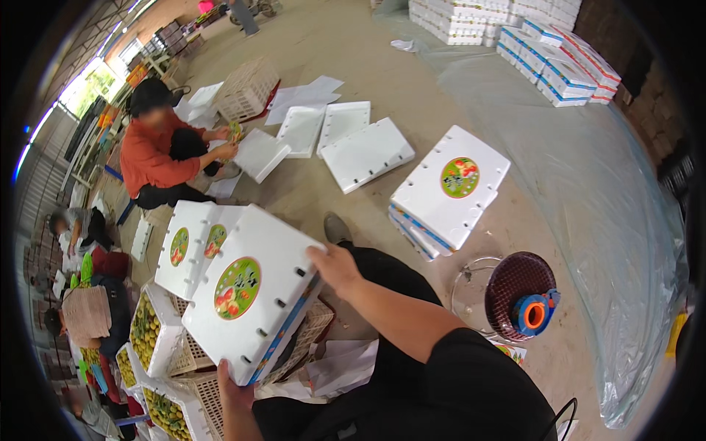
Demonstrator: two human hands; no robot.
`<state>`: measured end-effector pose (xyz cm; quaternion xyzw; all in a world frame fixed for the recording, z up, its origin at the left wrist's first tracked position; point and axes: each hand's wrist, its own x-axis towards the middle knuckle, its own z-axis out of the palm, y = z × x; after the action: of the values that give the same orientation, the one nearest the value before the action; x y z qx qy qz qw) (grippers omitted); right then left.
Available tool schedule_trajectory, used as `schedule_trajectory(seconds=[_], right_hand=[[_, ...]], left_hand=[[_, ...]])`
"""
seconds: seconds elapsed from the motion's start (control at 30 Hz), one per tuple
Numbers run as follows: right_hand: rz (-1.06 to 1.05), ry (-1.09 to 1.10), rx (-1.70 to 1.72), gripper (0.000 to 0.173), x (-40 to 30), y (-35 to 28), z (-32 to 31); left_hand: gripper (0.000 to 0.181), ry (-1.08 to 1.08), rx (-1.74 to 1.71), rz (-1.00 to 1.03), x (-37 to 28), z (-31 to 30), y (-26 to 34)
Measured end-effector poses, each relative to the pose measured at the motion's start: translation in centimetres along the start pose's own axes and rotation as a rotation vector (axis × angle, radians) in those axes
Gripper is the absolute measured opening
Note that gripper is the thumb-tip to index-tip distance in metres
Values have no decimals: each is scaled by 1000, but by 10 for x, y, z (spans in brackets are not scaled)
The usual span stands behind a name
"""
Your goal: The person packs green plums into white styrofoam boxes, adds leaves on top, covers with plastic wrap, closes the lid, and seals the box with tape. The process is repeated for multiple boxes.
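Observation:
A white foam box with a round green fruit label on its lid and blue tape along its side is held between my two hands. My left hand grips its lower corner, and my right hand grips the upper right corner. Just beyond it, another labelled foam box stands at the left. To my right, a stack of foam boxes rests on the floor. Near that stack, a blue and orange tape dispenser lies on a round dark red stool seat.
Foam trays full of yellow-green fruit stand on plastic crates at the left. A person in an orange shirt sits ahead among foam lids. Plastic sheeting covers the floor at the right, with stacked boxes behind.

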<state>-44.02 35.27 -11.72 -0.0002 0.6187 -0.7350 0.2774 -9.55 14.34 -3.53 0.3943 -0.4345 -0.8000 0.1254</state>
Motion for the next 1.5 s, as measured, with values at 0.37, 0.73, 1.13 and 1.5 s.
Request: schedule_trajectory(seconds=[0.37,0.73,1.13,1.5], right_hand=[[-178,772,-17,65,-7,-225,-360],[-412,922,-134,93,82,-144,-501],[-519,663,-507,89,-40,-89,-326],[-796,-753,-974,73,-189,-12,51]], left_hand=[[51,-470,165,-150,99,395,-77],[119,-638,610,-52,157,468,-154],[94,699,876,377,-84,-63,-18],[86,1435,612,-130,-342,-280,-266]])
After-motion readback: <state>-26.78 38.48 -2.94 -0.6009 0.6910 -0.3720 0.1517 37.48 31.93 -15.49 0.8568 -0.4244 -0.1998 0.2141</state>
